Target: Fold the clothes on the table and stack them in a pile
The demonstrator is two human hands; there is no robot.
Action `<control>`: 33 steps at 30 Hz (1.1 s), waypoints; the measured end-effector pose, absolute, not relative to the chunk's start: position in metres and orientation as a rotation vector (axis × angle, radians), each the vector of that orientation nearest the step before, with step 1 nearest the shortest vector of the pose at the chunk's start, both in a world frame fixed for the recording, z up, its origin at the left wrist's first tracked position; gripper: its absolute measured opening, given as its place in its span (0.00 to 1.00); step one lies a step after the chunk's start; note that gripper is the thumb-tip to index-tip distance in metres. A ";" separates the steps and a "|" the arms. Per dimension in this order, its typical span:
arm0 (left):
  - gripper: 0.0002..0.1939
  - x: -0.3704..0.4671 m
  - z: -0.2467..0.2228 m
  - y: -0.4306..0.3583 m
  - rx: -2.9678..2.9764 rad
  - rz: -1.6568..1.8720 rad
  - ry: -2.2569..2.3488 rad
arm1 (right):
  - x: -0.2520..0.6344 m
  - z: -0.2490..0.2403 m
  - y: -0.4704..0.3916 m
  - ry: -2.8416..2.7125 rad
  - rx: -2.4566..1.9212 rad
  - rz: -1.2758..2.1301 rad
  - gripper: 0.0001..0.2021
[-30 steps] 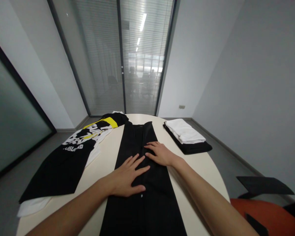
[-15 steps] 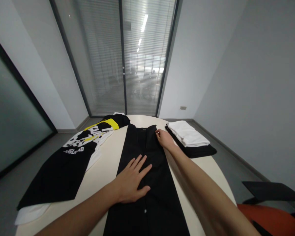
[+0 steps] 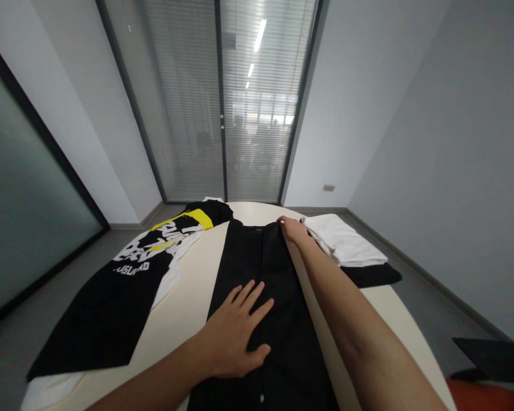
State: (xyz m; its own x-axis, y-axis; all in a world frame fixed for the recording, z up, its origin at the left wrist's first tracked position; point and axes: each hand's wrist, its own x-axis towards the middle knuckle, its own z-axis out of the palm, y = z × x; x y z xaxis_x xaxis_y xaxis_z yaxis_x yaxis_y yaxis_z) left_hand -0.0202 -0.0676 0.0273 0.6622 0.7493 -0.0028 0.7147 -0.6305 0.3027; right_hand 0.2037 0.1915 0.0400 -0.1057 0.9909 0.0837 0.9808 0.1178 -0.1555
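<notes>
A: Where do we locate the long black fabric garment (image 3: 289, 337)?

B: We find it laid flat on the cream-coloured, round-edged table (image 3: 186, 314), from the centre of the frame down to its bottom edge.

A: How do we read our left hand (image 3: 237, 334)?

B: We have it palm down on the garment, at lower centre, fingers spread; it grasps nothing.

A: And our right hand (image 3: 292, 229)?

B: It is at the garment's far right corner, just right of frame centre, fingers bent. We cannot tell whether they pinch the edge.

A: Which items do we note alongside?

B: At lower left, a black shirt with white and yellow print (image 3: 94, 319), white fabric (image 3: 53, 390) showing beneath it. Right of centre, a folded white cloth (image 3: 349, 241) on top of a folded black cloth (image 3: 370, 276).
</notes>
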 end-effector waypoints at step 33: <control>0.38 -0.018 0.015 -0.046 2.691 0.318 1.320 | 0.170 0.024 0.056 -2.549 -1.529 0.282 0.26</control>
State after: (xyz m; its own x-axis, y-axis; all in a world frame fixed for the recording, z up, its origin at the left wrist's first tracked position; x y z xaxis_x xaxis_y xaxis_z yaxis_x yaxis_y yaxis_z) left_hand -0.0175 -0.0458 0.0154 0.5957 0.7923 0.1319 0.7654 -0.6097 0.2059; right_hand 0.1700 0.0555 0.0241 -0.4666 0.8837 0.0364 0.8545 0.4610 -0.2395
